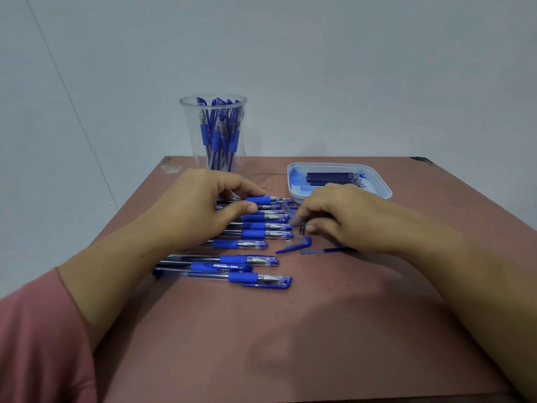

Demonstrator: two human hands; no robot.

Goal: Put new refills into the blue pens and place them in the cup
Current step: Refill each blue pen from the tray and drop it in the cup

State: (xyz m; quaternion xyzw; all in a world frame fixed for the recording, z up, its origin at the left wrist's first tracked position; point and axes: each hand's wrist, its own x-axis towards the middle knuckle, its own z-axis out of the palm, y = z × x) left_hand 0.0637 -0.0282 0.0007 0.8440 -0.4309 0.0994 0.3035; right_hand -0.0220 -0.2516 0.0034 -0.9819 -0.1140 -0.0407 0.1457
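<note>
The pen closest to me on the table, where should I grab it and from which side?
Come from above and pinch across its blue rubber grip: the nearest pen lies flat and crosswise, with another pen close behind it.

Base of cup (213,132) hidden behind left hand (197,207) — pens (253,226) partly too

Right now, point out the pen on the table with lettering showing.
The second-nearest pen, lying between two others: it has white lettering on its blue part. The other pens show plain blue.
</note>
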